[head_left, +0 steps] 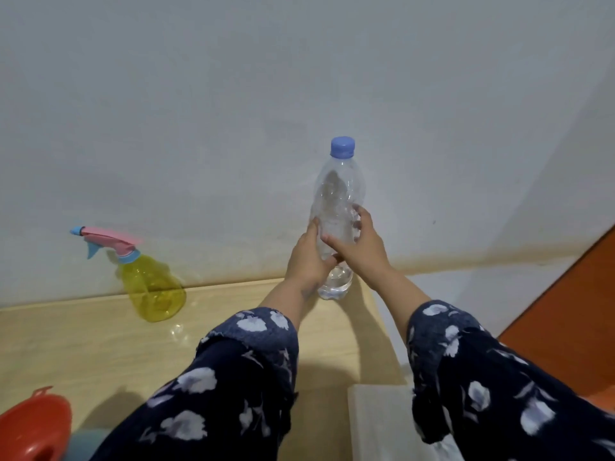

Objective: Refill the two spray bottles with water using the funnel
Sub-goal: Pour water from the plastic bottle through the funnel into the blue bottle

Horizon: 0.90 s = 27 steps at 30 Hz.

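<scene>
A clear plastic water bottle (337, 194) with a blue cap stands upright at the far right of the wooden table (100, 344), holding only a little water at its bottom. My left hand (307, 257) and my right hand (361, 244) both grip its middle. A yellow spray bottle (154, 287) with a pink and blue trigger head stands by the wall at the left. The orange funnel (33, 427) sits at the bottom left corner, on top of something bluish that is mostly hidden.
A pale wall (299, 94) rises directly behind the table. To the right of the table is its edge, then an orange-brown floor (572, 311). A light block (379, 414) lies near the table's front right, between my sleeves.
</scene>
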Motion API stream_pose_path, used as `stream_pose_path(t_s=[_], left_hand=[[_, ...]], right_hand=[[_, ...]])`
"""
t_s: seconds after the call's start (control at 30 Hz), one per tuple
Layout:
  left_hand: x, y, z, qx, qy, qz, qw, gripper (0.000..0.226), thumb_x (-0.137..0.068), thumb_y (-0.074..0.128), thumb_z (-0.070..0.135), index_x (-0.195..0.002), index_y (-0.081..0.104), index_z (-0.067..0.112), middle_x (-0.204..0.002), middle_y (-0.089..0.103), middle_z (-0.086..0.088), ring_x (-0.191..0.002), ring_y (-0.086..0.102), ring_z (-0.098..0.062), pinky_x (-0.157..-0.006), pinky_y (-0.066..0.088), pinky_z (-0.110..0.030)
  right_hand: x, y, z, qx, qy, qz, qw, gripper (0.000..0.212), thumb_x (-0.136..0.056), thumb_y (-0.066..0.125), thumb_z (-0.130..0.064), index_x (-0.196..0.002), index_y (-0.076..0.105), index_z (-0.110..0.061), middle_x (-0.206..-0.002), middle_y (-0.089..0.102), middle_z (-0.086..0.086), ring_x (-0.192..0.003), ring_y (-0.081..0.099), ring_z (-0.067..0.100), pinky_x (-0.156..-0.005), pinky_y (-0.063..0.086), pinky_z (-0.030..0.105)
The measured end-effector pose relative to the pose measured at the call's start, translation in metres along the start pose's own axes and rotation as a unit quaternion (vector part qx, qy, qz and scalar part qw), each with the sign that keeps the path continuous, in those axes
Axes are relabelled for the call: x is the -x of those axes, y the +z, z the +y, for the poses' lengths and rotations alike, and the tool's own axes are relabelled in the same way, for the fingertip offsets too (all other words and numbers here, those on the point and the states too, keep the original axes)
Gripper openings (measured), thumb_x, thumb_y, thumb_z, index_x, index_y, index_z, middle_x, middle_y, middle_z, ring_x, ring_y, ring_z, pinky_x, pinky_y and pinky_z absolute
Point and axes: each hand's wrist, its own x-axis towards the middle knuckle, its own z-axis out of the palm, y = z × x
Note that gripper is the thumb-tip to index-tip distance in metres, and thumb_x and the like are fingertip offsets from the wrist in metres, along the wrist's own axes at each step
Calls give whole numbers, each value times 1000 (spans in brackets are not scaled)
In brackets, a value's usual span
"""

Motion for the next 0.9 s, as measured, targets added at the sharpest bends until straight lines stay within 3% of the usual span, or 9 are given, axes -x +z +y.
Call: stream_pose_path(t_s=[0.1, 0.3, 0.47, 0.6, 0.73, 0.9], left_hand=[[6, 1, -1, 29, 4, 17, 999, 90, -58, 72, 49, -139, 37, 31, -135, 55, 9, -119, 58, -15, -98, 51, -41], [52, -23, 16, 35, 23, 35, 999, 81, -75, 78, 38, -143, 34, 35, -144, 45, 15, -126, 52, -17, -102, 46, -40], [117, -53, 14, 22, 45, 53, 997, 65, -77, 80, 25, -129, 45, 44, -99, 53, 33, -87, 57, 5, -82, 47, -26], [174, -68, 4, 15, 51, 71, 996, 74, -74, 81, 35, -135, 41, 47, -114, 53, 26, -100, 59, -9, -89, 50, -32], [227, -75, -15, 26, 40, 67, 997, 86, -74, 81, 36, -146, 33, 40, -136, 49, 18, -110, 57, -12, -95, 49, -34], [272, -76, -34, 28, 40, 48, 998, 79, -75, 79, 29, -142, 39, 43, -120, 53, 23, -101, 58, -9, -93, 51, -36]], right_hand=[[3, 0, 2, -13, -1, -2, 1000, 85, -72, 79, -39, -142, 32, -33, -132, 53, 2, -112, 57, 20, -97, 50, 39], [29, 4, -15, -25, -20, -9, 999, 85, -68, 81, -44, -140, 35, -38, -128, 52, -1, -110, 57, 20, -94, 51, 40], [82, 16, -28, -31, -28, -28, 999, 86, -65, 82, -44, -137, 36, -37, -126, 54, 1, -109, 60, 22, -90, 54, 42], [134, 27, -35, -34, -26, -29, 999, 85, -63, 84, -42, -135, 39, -36, -123, 56, 1, -108, 61, 22, -89, 54, 36], [191, 36, -35, -28, -25, -29, 999, 84, -63, 85, -42, -135, 41, -34, -123, 55, 2, -110, 60, 23, -93, 52, 37], [247, 46, -30, -28, -8, -14, 999, 85, -58, 84, -49, -131, 42, -37, -120, 57, -1, -108, 61, 21, -94, 52, 42]])
